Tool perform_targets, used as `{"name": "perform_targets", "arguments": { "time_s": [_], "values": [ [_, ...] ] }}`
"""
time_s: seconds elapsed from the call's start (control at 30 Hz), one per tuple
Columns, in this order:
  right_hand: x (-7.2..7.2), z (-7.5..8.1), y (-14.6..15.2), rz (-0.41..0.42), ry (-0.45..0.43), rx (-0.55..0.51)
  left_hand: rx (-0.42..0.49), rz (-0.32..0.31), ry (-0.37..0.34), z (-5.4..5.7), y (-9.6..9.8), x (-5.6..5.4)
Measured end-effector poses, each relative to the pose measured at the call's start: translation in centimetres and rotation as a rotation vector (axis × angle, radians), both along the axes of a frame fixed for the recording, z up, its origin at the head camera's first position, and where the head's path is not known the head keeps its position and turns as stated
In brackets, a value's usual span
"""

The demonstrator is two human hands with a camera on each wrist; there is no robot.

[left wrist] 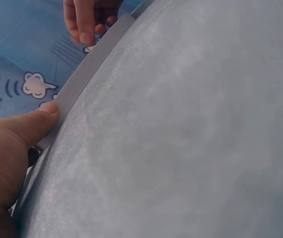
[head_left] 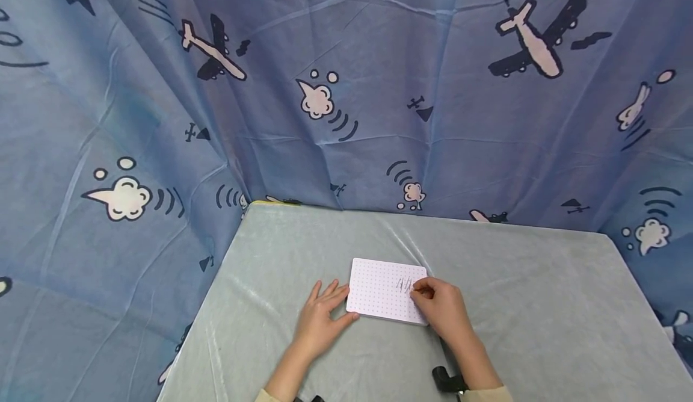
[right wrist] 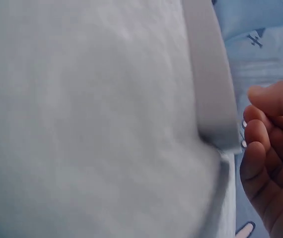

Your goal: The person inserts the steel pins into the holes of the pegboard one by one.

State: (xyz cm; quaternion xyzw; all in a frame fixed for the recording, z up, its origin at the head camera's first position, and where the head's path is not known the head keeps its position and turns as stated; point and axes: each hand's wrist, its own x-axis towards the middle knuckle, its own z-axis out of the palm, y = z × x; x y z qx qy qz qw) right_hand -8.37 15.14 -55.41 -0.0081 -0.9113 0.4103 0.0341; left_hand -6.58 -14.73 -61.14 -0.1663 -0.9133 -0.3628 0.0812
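Note:
A white pegboard (head_left: 379, 290) with a grid of small holes lies on the cloth-covered table, and several thin pins (head_left: 403, 284) stand in its right part. My left hand (head_left: 319, 324) rests at the board's left end with its fingers fairly straight. Its thumb (left wrist: 47, 110) presses the near side by the corner, while the index fingertip touches the left edge. Over the right end, my right hand (head_left: 441, 306) pinches a thin pin between thumb and index finger; the fingertips mostly hide it. The other fingers curl in, as the right wrist view shows.
A pale grey-green cloth (head_left: 292, 245) covers the table. Behind it and at both sides hangs a blue curtain (head_left: 373, 119) printed with planes and clouds. A black strap mount (head_left: 448, 380) sits by the right wrist.

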Motion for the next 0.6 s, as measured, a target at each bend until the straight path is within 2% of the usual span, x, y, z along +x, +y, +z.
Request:
{"name": "perform_targets", "arguments": {
  "time_s": [0.27,0.6],
  "values": [
    [-0.1,0.6,2.5,-0.022,-0.022,0.051,-0.007,0.008,-0.008,0.0,0.0,0.0],
    [0.4,-0.2,3.8,0.016,-0.04,0.141,0.007,0.003,-0.011,0.1,0.1,0.1]
  ]
}}
